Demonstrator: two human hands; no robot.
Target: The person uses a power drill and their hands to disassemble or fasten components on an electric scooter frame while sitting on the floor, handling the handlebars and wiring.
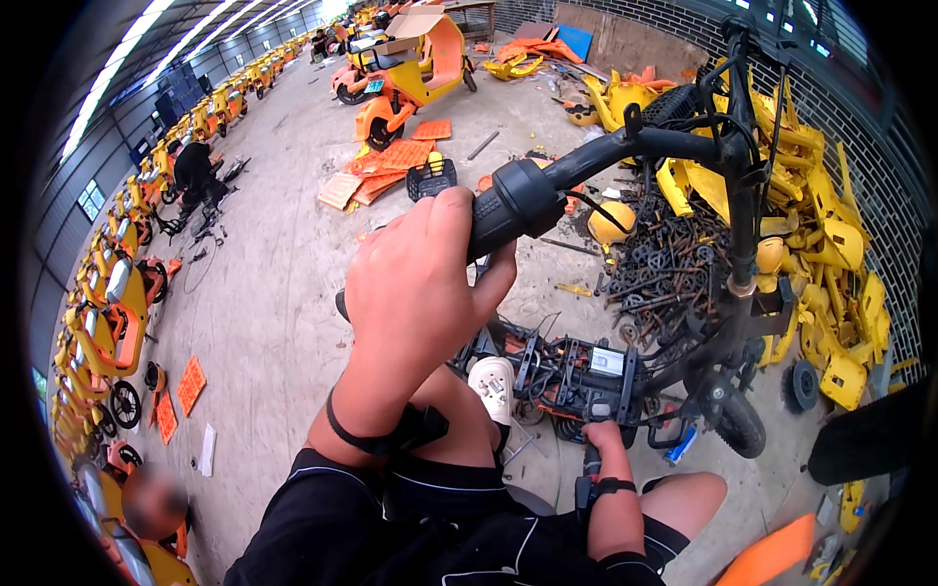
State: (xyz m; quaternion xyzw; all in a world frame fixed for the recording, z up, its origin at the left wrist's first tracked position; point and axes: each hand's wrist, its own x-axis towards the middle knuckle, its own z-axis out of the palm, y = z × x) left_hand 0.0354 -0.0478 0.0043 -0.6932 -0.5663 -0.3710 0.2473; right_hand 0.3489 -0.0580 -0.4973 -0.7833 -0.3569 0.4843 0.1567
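Observation:
My left hand (415, 278) is wrapped round the black rubber grip (508, 205) at the end of a handlebar (635, 146). The bar joins a black steering column (743, 215), with a small front wheel (740, 420) below. The bare scooter chassis (572, 376), stripped of its panels, stretches in front of my legs with metal brackets and wiring exposed. Low beside it, my right hand (606, 437) is closed round a dark tool with a red part (591, 464); my fingers and arm hide much of it. A white clog (491, 389) stands against the chassis.
Dark metal parts (674, 264) lie heaped beyond the chassis, with yellow panels (831, 244) piled by the brick wall. Orange panels (391, 161) lie near a yellow scooter (430, 63). Scooters (117, 303) line the left side. A person in black (195, 171) crouches there.

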